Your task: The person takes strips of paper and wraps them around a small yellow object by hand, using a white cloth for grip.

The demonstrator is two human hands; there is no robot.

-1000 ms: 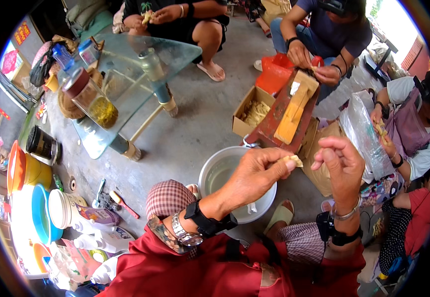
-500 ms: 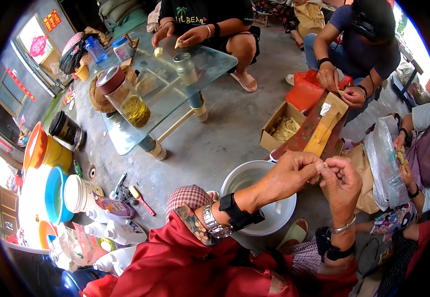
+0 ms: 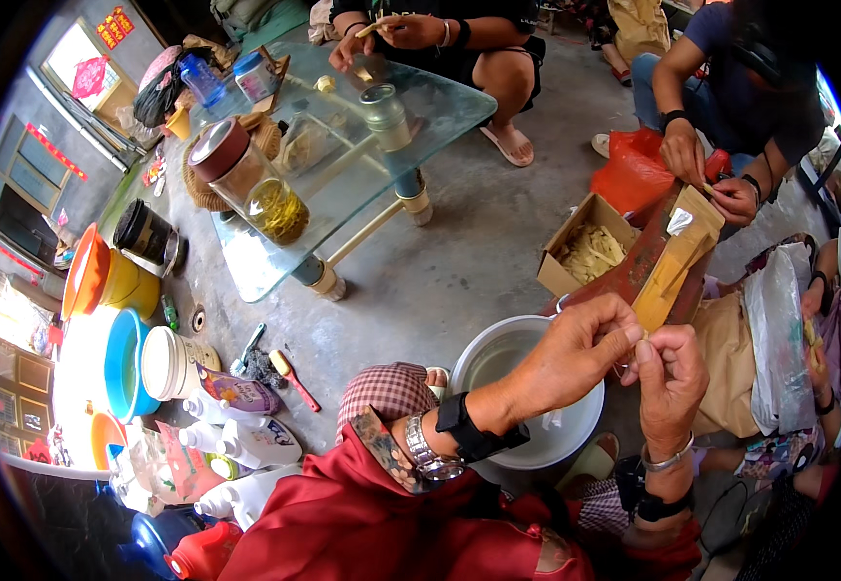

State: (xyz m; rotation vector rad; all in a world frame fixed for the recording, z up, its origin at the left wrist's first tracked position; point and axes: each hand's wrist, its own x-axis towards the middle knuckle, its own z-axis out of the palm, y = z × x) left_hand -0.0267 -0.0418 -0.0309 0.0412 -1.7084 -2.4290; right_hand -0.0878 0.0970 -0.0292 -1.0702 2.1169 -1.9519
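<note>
My left hand and my right hand meet fingertip to fingertip, each closed in a pinch. A tiny pale bit shows between the tips, too small to name. Below and behind my left hand stands a white basin with what looks like water and a small whitish scrap in it. Just beyond my fingers, a narrow reddish bench carries a flat yellow-brown piece. Beside the bench, an open cardboard box holds many pale yellow strips.
A glass table bears a lidded jar and other containers. One person's hands work behind it; another person's hands work over the bench's far end. Buckets, basins and bottles crowd the left, near a red-handled brush.
The scene has shifted slightly right in view. My hands stay pinched together. The person behind the table has raised a long pale strip; a pale lump now rests on the glass.
</note>
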